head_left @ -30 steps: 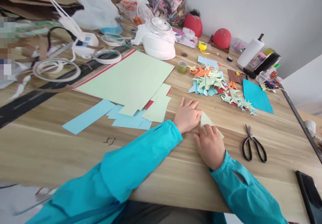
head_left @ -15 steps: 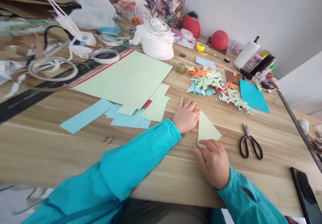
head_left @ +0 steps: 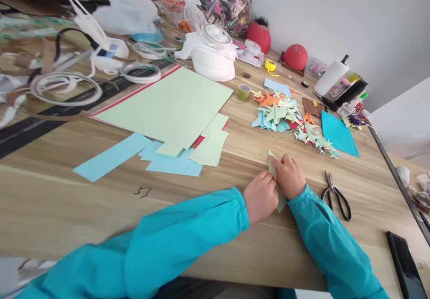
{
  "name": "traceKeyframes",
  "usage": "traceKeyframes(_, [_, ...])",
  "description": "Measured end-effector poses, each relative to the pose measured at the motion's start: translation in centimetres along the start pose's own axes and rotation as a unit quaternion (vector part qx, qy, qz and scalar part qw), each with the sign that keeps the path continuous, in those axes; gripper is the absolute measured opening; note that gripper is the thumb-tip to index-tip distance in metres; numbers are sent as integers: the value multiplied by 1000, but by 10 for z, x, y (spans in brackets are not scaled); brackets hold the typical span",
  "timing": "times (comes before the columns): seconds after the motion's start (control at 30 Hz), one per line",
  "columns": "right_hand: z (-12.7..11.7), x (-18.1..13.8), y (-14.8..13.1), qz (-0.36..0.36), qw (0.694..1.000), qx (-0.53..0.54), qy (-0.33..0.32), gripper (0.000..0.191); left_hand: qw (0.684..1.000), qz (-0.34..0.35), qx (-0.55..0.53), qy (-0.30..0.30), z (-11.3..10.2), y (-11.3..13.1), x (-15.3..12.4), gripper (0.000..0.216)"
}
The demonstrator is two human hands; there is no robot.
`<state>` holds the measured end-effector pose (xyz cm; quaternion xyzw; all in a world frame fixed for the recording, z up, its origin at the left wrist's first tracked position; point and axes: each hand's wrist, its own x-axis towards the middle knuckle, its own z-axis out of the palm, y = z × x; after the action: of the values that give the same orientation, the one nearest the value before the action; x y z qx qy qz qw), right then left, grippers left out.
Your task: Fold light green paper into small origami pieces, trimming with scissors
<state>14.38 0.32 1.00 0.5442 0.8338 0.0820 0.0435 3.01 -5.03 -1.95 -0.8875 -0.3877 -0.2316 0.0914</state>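
Paper [head_left: 281, 205], narrow and pale green, sits gripped by the left hand [head_left: 261, 197] and right hand [head_left: 290, 176], both curled nearly closed, near scissors [head_left: 331, 187].

The folded paper [head_left: 281, 203] is pale green, the sleeves [head_left: 188, 223] teal, the tabletop [head_left: 208, 254] brown with streaked wood grain, the scissor handles [head_left: 345, 199] black, and the paper stars [head_left: 276, 112] green, blue, orange and red.

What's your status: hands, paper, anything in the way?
Left hand and right hand both on small pale green paper. Paper partly covered. Scissors close beside right sleeve, apart from both hands.
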Motion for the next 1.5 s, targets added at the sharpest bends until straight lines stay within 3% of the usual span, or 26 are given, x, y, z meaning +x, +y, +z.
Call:
traceKeyframes(0.2, [-3, 13, -9, 14, 999, -44, -7, 41, 1000, -3, -8, -4, 1, 1, 1, 21])
traceKeyframes(0.4, [0, 25, -6, 20, 1000, -10, -7, 39, 1000, -12, 1, 4, 3, 5, 0, 22])
traceKeyframes(0.57, [17, 13, 17, 74, 989, 98, 87, 35, 998, -31, -41, -20, 1, -5, 0, 23])
traceKeyframes(0.7, [31, -11, 25, 71, 972, 148, 168, 31, 990, -118, -77, -2, -2, -17, 2, 19])
traceKeyframes(0.87, [34, -23, 16, 59, 969, 167, 173, 32, 964, -202, -165, 56, 1, -26, 3, 26])
traceKeyframes(0.97, [34, -21, 13, 64, 954, 238, 168, 27, 927, -253, -256, 103, 6, -28, 2, 36])
traceKeyframes(1.07, [35, -19, 15, 97, 921, 346, 148, 18, 860, -326, -369, 133, 13, -32, 2, 47])
traceKeyframes(1.2, [32, -17, 15, 142, 830, 519, 149, 19, 744, -401, -513, 147, 14, -37, 7, 54])
traceKeyframes(1.27, [29, -17, 14, 136, 774, 595, 168, 22, 692, -425, -565, 143, 9, -38, 10, 56])
traceKeyframes(1.33, [27, -17, 13, 116, 737, 637, 193, 24, 653, -427, -615, 115, 1, -39, 13, 50])
traceKeyframes(1.4, [25, -17, 12, 102, 731, 636, 225, 22, 640, -412, -647, 46, -5, -39, 14, 33])
traceKeyframes(1.5, [24, -18, 14, 117, 738, 617, 245, 26, 627, -436, -644, 40, -9, -40, 14, 25])
